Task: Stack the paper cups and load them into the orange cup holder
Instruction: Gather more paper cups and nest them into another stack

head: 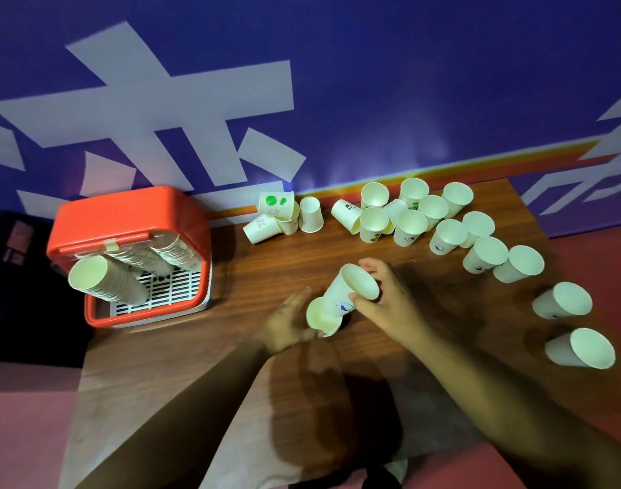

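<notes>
Paper upper cup point(342, 292) is clamped, tilted, by right hand point(390, 301) into lower cup point(319, 317); left hand point(288, 322) grip cannot be told; rim buckling is risked.

no readable text, paper cup point(276, 203) prints blurred, wall point(407, 82) characters cropped

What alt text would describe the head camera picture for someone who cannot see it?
The right hand tips a tilted cup into a lower cup held by the left hand, over a wooden table. An orange cup holder with stacked cups sits at the left; many loose cups stand or lie at the back and right.
</notes>
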Motion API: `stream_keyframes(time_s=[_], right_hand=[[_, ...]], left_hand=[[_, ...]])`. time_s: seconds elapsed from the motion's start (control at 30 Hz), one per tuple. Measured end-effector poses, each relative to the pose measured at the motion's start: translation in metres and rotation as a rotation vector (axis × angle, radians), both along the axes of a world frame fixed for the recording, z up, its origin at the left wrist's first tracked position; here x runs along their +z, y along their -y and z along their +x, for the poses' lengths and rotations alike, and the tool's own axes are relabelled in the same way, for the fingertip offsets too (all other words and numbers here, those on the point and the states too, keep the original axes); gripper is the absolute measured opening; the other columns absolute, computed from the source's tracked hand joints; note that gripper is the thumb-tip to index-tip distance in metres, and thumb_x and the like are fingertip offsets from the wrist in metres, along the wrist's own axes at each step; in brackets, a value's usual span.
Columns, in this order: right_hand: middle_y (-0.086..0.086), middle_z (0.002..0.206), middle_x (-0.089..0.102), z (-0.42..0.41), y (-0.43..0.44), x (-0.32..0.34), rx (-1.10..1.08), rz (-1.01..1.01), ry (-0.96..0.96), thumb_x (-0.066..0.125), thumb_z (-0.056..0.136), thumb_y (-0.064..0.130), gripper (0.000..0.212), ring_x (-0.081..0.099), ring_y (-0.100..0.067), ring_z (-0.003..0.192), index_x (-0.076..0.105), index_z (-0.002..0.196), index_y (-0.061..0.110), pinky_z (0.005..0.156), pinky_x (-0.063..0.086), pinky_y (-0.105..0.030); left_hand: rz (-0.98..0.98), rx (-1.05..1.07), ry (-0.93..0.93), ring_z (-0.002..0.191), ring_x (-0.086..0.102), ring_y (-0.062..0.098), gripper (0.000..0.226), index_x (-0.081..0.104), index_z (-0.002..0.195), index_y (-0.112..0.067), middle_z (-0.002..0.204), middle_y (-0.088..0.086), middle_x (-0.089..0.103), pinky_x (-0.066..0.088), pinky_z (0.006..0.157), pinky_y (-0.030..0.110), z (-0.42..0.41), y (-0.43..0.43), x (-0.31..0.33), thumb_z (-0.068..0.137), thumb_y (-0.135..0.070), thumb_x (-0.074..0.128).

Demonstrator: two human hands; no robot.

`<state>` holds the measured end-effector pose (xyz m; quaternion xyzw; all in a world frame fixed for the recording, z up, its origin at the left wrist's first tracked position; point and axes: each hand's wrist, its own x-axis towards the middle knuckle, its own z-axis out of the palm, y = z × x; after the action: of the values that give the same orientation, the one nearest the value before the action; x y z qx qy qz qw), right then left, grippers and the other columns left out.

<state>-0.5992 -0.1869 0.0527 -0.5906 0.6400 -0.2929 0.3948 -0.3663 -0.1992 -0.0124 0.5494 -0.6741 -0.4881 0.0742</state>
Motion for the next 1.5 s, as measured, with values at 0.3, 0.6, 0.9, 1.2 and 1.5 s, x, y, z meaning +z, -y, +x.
stream_keyframes(time_s=[0.3, 0.6, 0.9, 1.2, 1.5], right_hand=[[0.010, 0.141, 0.046, 0.031, -0.014, -0.032, 0.270, -0.009, -0.157, 0.078, 0.076, 0.030, 0.074, 0.044, -0.008, 0.128, 0.044, 0.141, 0.027, 0.104, 0.036, -0.023], [0.011, 0.151, 0.038, 0.035, -0.019, -0.066, 0.365, 0.107, -0.293, 0.080, 0.075, 0.027, 0.084, 0.037, -0.010, 0.138, 0.038, 0.147, 0.023, 0.109, 0.029, -0.022], [0.012, 0.157, 0.023, 0.009, -0.019, -0.049, 0.205, 0.200, -0.343, 0.069, 0.083, 0.049, 0.078, 0.031, -0.013, 0.142, 0.033, 0.149, 0.028, 0.110, 0.034, -0.032], [0.000, 0.153, 0.032, -0.134, -0.026, -0.004, -0.206, 0.217, -0.524, 0.059, 0.091, 0.049, 0.062, 0.039, -0.023, 0.137, 0.038, 0.144, 0.026, 0.107, 0.039, -0.039], [-0.021, 0.121, 0.061, -0.309, -0.073, -0.010, -0.517, 0.096, -0.496, 0.066, 0.083, 0.038, 0.055, 0.058, -0.039, 0.111, 0.057, 0.124, 0.002, 0.098, 0.045, -0.044]], left_hand=[[0.193, 0.146, -0.301, 0.138, 0.043, 0.010, 0.077, 0.040, 0.145, -0.043, 0.153, -0.008, 0.042, 0.039, 0.115, 0.038, 0.019, -0.002, 0.011, 0.081, -0.031, 0.080], [0.129, 0.070, -0.127, 0.120, 0.058, 0.004, 0.062, 0.048, 0.144, -0.024, 0.134, -0.005, 0.061, 0.047, 0.106, 0.031, 0.008, -0.018, -0.015, 0.088, -0.015, 0.073], [-0.023, -0.020, 0.061, 0.115, 0.055, 0.011, 0.054, 0.049, 0.140, -0.026, 0.133, -0.006, 0.054, 0.046, 0.097, 0.027, 0.007, 0.008, 0.005, 0.091, -0.042, 0.065], [-0.252, -0.240, 0.135, 0.118, 0.052, 0.016, 0.048, 0.051, 0.135, -0.023, 0.128, 0.000, 0.051, 0.046, 0.099, 0.033, -0.084, 0.064, 0.063, 0.092, -0.043, 0.061], [-0.341, -0.399, 0.136, 0.130, 0.046, 0.021, 0.055, 0.046, 0.142, -0.019, 0.144, 0.003, 0.044, 0.040, 0.109, 0.036, -0.271, 0.058, 0.084, 0.093, -0.037, 0.061]])
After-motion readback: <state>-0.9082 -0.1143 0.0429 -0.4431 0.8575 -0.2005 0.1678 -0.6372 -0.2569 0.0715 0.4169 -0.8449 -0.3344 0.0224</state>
